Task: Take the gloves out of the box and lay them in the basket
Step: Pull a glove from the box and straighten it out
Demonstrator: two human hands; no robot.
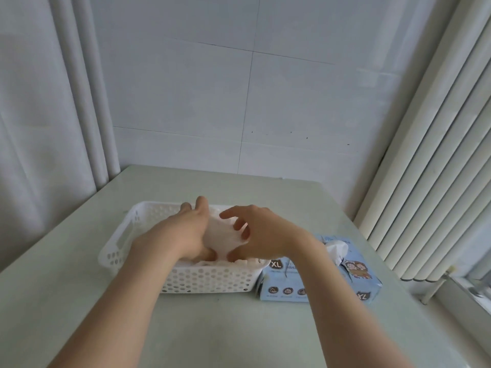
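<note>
A white perforated basket point(212, 281) stands on the table with several thin white gloves lying in it. Both of my hands are over it, with one translucent white glove point(223, 239) between them. My left hand point(183, 232) holds the glove's left side, its thumb at the near edge and its fingers stretched toward the basket's far rim. My right hand point(265, 235) pinches the right side with thumb and curled fingers, the index finger pointing left. The light blue glove box point(364, 282), marked XL, lies right of the basket, and a white glove point(336, 249) pokes out of its top slot.
The pale green table point(225, 333) meets a white tiled wall at the back. White curtains hang at the left. A ribbed white radiator point(430, 181) and a window sill stand along the right side.
</note>
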